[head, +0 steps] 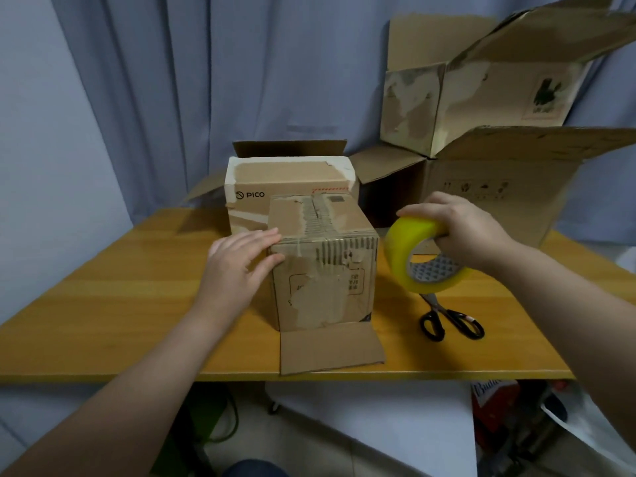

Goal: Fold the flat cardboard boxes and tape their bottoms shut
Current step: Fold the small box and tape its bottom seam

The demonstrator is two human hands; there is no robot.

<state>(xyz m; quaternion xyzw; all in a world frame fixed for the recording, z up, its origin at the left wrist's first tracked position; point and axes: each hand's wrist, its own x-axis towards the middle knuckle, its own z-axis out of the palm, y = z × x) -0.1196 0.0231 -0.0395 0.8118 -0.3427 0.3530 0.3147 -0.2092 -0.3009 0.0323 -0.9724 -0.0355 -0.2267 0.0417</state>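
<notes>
A small worn cardboard box (323,270) stands bottom-up in the middle of the wooden table (137,304). Its two top flaps are folded shut, with torn old tape along the seam. One lower flap lies flat on the table toward me. My left hand (241,266) presses with straight fingers against the box's upper left edge. To the right of the box my right hand (457,228) grips a yellow tape roll (409,256), held just above the table.
Black-handled scissors (451,321) lie on the table under the tape roll. A PICO box (289,191) with open flaps stands right behind the small box. Two large open boxes (481,173) are stacked at the back right. Curtains hang behind.
</notes>
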